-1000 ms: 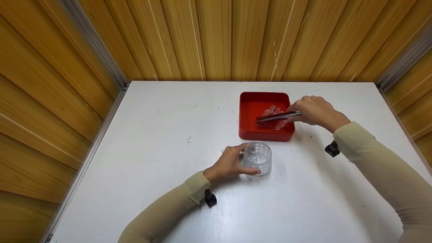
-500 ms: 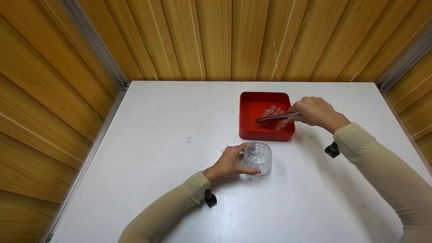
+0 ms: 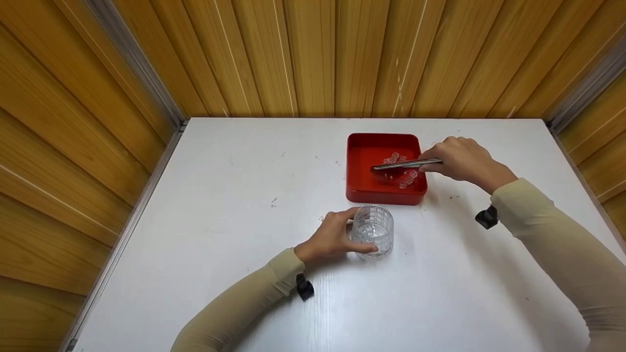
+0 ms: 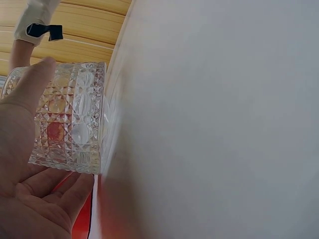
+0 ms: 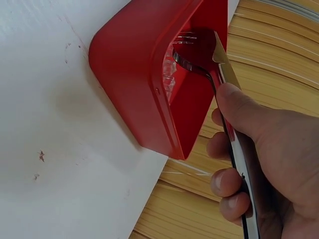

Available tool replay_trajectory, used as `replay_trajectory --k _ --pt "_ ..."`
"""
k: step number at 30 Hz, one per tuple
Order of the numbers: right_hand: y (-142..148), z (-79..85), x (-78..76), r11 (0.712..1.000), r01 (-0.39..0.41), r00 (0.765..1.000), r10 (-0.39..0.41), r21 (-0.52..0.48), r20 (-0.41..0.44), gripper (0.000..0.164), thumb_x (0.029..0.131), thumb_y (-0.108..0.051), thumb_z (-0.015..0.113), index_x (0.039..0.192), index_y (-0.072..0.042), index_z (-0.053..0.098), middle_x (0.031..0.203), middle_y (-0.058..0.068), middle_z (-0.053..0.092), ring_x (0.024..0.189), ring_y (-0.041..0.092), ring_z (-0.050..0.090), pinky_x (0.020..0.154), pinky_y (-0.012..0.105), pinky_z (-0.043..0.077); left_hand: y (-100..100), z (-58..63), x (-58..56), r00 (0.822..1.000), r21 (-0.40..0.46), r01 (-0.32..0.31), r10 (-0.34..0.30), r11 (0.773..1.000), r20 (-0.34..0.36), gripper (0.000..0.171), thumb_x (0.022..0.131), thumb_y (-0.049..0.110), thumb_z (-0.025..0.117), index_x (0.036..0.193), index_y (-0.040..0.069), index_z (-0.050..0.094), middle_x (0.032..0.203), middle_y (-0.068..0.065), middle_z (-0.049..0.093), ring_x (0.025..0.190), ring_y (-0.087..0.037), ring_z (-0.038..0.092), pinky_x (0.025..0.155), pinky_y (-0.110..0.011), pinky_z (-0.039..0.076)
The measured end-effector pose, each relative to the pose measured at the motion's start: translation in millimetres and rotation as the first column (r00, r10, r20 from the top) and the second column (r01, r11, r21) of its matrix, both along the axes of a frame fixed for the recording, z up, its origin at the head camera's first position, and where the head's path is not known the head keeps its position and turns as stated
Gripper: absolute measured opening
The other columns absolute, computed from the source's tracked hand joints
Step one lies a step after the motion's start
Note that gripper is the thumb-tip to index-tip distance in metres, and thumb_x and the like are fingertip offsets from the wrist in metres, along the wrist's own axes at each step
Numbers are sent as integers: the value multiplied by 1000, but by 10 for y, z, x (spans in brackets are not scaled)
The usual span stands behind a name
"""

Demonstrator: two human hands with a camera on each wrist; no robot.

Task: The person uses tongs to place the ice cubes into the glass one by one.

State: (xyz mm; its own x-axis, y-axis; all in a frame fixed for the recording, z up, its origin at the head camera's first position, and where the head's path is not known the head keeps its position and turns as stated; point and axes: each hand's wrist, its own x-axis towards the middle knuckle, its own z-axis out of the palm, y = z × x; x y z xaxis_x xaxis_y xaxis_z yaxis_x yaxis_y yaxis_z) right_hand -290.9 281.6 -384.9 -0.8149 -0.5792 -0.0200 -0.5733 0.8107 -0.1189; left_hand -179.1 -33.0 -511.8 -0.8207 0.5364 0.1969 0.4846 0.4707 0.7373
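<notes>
Grasping a glass (image 3: 373, 228) upright on the table (image 3: 244, 176) with the left hand (image 3: 330, 238). Gripping tongs (image 3: 407, 164) in the right hand (image 3: 460, 160), angled into the red box (image 3: 384, 196) just left of that hand. Apparently partway: done with steadying the glass and placing the tongs, left with clear cubes (image 3: 408, 180) in the box; impossible to confirm any in the glass.

Bare right hand (image 5: 286, 154): at the right edge, thumb laid along the tongs, fingers curled round the opposite side.
Shiny silver metal tongs (image 5: 239, 152): held in the hand's grip, tined end within the box opening.
Red, round-cornered open box (image 5: 124, 64): resting on the table.
Clear, glassy small pieces (image 5: 169, 74): inside the box, partly hidden by its rim.
White flat table (image 5: 65, 189): bearing small dark reddish marks.
Yellow-brown wood-grained wall (image 5: 279, 50): behind.
</notes>
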Motion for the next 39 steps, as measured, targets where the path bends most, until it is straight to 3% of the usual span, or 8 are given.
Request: replay_trajectory --k 9,22,39 --pt "21 122 59 1000 18 1000 -18 -26 10 25 91 -24 80 116 -21 81 90 -2 77 63 15 50 54 33 39 -7 -6 0 1000 15 4 -4 1000 8 79 74 47 92 140 15 62 122 7 72 108 -7 63 95 -21 50" --pt "50 144 116 998 48 999 -48 -34 -1 26 90 -24 81 116 -18 81 98 4 79 65 17 52 56 33 41 -9 -12 6 1000 35 22 -22 999 0 79 75 46 92 141 14 61 124 4 72 110 -7 64 96 -19 50" --pt "24 328 339 996 -13 997 6 -84 -81 24 89 -24 82 113 -23 81 78 -8 73 59 11 50 53 31 39 -2 0 -14 1000 31 26 -25 999 -19 79 73 44 93 139 11 62 122 4 72 109 -4 64 95 -18 51"
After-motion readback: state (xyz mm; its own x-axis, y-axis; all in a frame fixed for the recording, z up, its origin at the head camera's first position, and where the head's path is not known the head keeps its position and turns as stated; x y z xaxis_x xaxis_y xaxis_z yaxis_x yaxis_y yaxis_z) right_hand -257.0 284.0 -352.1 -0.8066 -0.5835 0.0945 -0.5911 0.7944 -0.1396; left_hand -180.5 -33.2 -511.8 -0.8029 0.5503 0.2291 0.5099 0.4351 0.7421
